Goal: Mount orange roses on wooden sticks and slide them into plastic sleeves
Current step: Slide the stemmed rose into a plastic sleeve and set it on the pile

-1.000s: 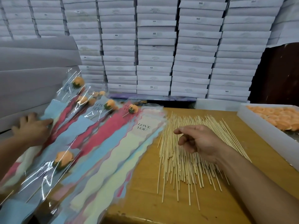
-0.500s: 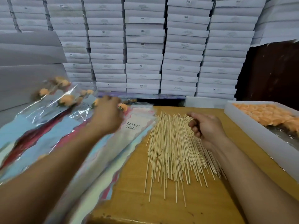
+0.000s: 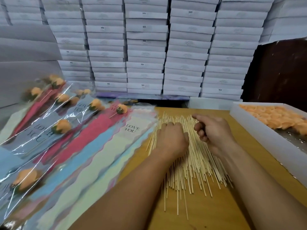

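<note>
While your left hand [image 3: 172, 140] rests knuckles-up on the fanned pile of thin pale wooden sticks [image 3: 191, 156], fingers curled under so any grip is hidden, your loosely curled, empty right hand [image 3: 214, 130] hovers just beside it, the sticks running lengthwise away from you.

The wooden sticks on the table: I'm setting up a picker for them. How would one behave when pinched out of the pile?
The wooden sticks look thin and long, so one is probably very light and may flex or snap if bent. They look round and lie loosely fanned on the smooth table, so neighbours would likely roll or shift. The left hand rests on the pile.
</note>
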`<state>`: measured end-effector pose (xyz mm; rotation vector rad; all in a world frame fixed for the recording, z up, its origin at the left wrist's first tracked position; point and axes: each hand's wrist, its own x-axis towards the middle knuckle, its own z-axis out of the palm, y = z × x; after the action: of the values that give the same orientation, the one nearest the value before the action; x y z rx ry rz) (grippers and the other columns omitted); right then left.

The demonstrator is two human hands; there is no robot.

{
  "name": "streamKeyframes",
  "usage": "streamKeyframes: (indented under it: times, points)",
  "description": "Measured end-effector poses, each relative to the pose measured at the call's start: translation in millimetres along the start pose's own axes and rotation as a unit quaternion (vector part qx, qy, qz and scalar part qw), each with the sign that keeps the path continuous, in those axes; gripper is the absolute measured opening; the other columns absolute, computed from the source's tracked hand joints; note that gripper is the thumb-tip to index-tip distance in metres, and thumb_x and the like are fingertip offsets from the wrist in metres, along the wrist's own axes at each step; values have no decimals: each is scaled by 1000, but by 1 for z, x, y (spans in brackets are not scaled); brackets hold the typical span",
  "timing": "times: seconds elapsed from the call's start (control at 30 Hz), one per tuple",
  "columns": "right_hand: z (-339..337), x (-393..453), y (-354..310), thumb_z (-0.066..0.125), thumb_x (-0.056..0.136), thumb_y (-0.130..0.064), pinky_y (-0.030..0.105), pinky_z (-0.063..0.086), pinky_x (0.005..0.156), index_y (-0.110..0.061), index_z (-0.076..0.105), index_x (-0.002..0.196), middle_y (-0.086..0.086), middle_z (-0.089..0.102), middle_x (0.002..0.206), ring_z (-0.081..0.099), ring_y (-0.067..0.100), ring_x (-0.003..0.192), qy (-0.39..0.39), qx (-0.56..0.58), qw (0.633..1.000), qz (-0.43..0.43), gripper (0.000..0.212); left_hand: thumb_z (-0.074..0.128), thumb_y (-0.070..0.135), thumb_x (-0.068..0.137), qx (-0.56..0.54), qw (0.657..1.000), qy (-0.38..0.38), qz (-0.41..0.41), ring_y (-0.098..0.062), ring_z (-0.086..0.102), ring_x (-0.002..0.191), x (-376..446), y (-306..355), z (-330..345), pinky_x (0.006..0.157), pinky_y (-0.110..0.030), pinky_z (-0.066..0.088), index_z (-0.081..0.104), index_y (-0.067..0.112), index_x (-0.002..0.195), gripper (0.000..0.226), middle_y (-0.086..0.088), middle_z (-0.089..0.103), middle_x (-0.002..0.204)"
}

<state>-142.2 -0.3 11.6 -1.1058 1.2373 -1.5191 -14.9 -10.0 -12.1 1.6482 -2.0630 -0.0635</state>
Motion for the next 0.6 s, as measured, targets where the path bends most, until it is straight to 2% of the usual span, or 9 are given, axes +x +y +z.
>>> streamKeyframes:
  times: [0.17,0.33,0.4,0.47,0.5,0.6]
  points:
    - [0,3,4,59,99,-15,19,32,37,-14,73,98,-3,60,51,44,6,39,5,-51,998,-23,15,49,37,100,-34,999,14,-4,-31,51,112,-4,1,-1,94,-46,43,60,11,118,34,-12,61,118]
    - [-18,14,-5,65,96,-24,23,34,44,-16,74,90,-7,60,52,46,8,44,-9,-259,966,2,14,50,38,100,-35,999,13,-8,-30,52,114,0,-7,-1,96,-44,45,60,12,120,35,-10,61,120]
    - [-36,24,-16,66,94,-22,25,39,51,-12,74,85,-1,66,64,53,14,55,3,-346,938,-10,16,50,38,100,-37,999,18,-8,-30,54,111,1,-12,-1,92,-42,46,61,12,116,32,-9,62,116]
    - [-64,36,-30,64,91,-17,30,44,61,0,73,85,9,68,72,57,20,66,56,-434,898,-38,20,51,38,99,-32,999,24,-4,-30,55,107,2,-14,-1,87,-41,46,62,12,111,30,-9,63,112]
    - [-82,42,-38,64,90,-16,32,47,64,1,73,86,16,70,77,60,22,70,89,-478,873,-44,20,52,38,98,-32,999,26,-5,-30,55,106,2,-14,-1,86,-41,46,63,12,109,30,-9,63,110]
    - [-139,55,-63,62,88,-17,33,50,63,-8,71,89,12,68,82,64,30,72,196,-600,775,-24,13,53,38,97,-38,999,29,-7,-30,57,103,2,-13,-1,85,-41,48,64,12,105,29,-9,64,107]
